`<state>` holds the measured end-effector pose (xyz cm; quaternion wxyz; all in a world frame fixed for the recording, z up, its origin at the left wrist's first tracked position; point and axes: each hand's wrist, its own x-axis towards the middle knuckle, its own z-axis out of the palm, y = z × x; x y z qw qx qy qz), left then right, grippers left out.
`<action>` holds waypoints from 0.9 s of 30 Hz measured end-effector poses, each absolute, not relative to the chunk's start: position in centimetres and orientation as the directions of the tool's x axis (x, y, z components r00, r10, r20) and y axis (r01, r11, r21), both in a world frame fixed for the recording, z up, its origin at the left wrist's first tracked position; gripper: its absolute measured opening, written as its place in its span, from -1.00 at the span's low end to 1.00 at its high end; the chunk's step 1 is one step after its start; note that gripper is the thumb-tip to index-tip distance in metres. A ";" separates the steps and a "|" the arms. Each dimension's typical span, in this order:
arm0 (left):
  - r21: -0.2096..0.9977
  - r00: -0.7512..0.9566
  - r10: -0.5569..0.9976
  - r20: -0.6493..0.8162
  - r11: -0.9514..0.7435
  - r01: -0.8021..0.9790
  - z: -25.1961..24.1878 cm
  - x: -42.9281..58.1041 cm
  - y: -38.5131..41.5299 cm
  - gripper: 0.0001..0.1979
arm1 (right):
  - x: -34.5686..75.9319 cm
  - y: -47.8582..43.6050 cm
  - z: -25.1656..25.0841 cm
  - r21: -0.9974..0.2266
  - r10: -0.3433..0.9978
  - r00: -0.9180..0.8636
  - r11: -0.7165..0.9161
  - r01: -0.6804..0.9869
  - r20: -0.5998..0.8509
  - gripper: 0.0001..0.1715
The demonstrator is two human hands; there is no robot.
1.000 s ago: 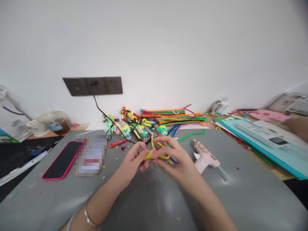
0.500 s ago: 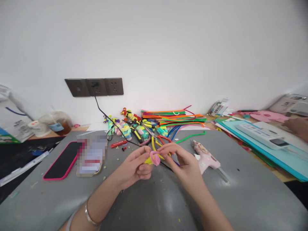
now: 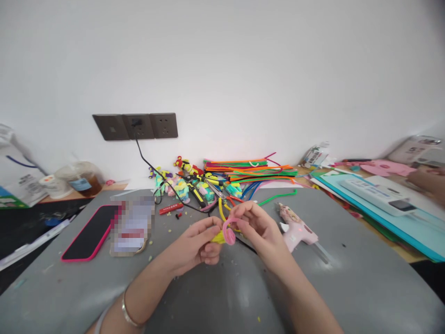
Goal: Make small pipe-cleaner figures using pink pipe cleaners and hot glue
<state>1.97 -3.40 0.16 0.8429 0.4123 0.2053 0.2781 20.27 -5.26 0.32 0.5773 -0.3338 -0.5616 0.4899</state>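
Observation:
Above the grey table (image 3: 215,297), my left hand (image 3: 194,243) pinches a small yellow pipe-cleaner piece (image 3: 219,238). My right hand (image 3: 259,229) pinches a pink pipe cleaner (image 3: 228,230) that is curled in a loop around the yellow piece. Both hands are closed and meet at the piece, just above the tabletop. A silver bracelet is on my left wrist.
A pink glue gun (image 3: 299,229) lies right of my hands, a phone in a pink case (image 3: 92,232) and a blurred card to the left. Behind are piled pipe cleaners (image 3: 250,169), small figures, pliers (image 3: 196,191), scissors and a black cable. Another person's hand (image 3: 429,181) is at the right edge.
The pink pipe cleaner has come into view and been wound further around the yellow piece. My right hand has shifted slightly up and right.

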 end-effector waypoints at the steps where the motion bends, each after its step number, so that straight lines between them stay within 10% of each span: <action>1: 0.815 0.758 0.639 -0.129 0.504 -0.286 0.1 2.0 -3.4 -0.70 | 20.3 -5.3 0.6 -0.949 0.944 -0.139 0.277 -0.149 0.298 -0.91; 10: 0.845 0.773 0.600 -0.207 0.508 -0.168 0.1 2.0 -3.5 -0.64 | 22.0 -5.4 2.6 -0.910 0.919 -0.314 0.324 0.260 0.237 -0.76; 27: 0.848 0.572 0.814 -0.108 0.376 -0.375 -0.4 2.1 -2.9 -0.68 | 21.2 -5.8 2.2 -0.997 0.951 -0.303 0.048 -0.054 0.062 -0.64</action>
